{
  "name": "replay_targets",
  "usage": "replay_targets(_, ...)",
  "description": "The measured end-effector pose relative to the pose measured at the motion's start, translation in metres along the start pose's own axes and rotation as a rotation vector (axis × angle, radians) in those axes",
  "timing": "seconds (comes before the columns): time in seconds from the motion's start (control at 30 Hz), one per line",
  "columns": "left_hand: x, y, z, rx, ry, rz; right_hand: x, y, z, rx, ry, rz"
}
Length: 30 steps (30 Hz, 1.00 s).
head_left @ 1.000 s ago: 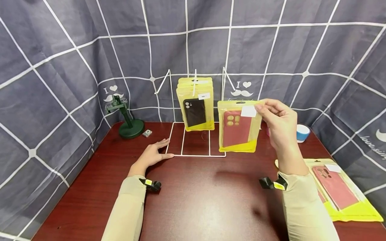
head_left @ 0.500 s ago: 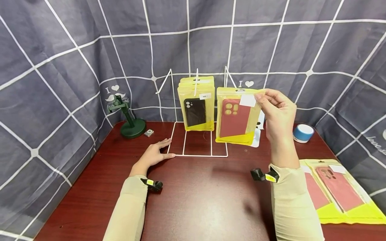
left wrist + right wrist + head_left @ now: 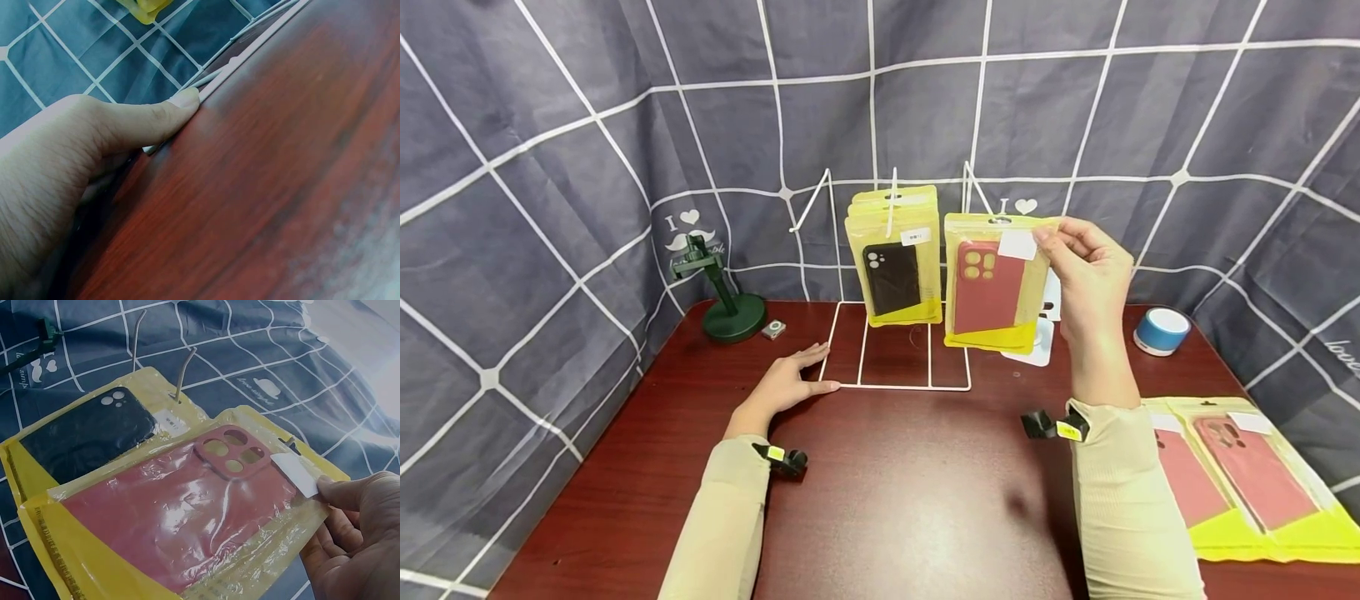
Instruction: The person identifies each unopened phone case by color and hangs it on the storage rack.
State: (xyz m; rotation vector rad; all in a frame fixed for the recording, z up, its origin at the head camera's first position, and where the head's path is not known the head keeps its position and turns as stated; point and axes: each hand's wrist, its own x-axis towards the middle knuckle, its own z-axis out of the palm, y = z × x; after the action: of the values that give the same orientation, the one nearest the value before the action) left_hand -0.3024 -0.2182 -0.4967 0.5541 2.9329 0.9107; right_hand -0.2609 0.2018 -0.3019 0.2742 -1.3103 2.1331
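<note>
My right hand (image 3: 1093, 283) pinches the upper right corner of a yellow zip bag holding a pink phone case (image 3: 988, 287), a white label near its thumb. This bag hangs upright in front of the white wire rack's right prong, its top slot near the prong; whether the prong passes through it I cannot tell. On the middle prong hang several bags, the front one with a black phone case (image 3: 891, 279). At the left front corner of the wire rack (image 3: 895, 387), my left hand (image 3: 782, 385) rests with fingers extended, thumb (image 3: 150, 122) pressing the base wire.
Two more bagged pink phone cases (image 3: 1255, 471) lie on the table at right. Behind them stands a blue and white cylinder (image 3: 1161, 332). At back left are a green stand (image 3: 730, 312) and a small square gadget (image 3: 773, 329). A white card (image 3: 1037, 346) lies behind the held bag.
My right hand has raised the bagged pink phone case toward the rack's right prong, mostly in the first half second. My left hand stays at the rack's corner.
</note>
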Motion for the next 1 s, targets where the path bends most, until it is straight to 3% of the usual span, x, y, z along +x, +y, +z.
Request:
replay_targets(0.27, -0.003, -0.002, -0.003, 0.01, 0.004, -0.015, 0.016, 0.022, 0.004, -0.141, -0.011, -0.016)
replay_targets(0.47, -0.001, -0.001, -0.002, 0.006, 0.001, -0.02, 0.029, 0.037, 0.01, -0.196, 0.028, -0.009)
replay_targets(0.7, 0.005, 0.002, -0.001, 0.02, 0.0, -0.001, 0.038, 0.046, 0.01, -0.163, 0.098, -0.031)
replay_targets(1.0, 0.004, -0.003, -0.002, 0.026, -0.005, -0.02, 0.039, 0.056, 0.011, -0.139, 0.094, -0.001)
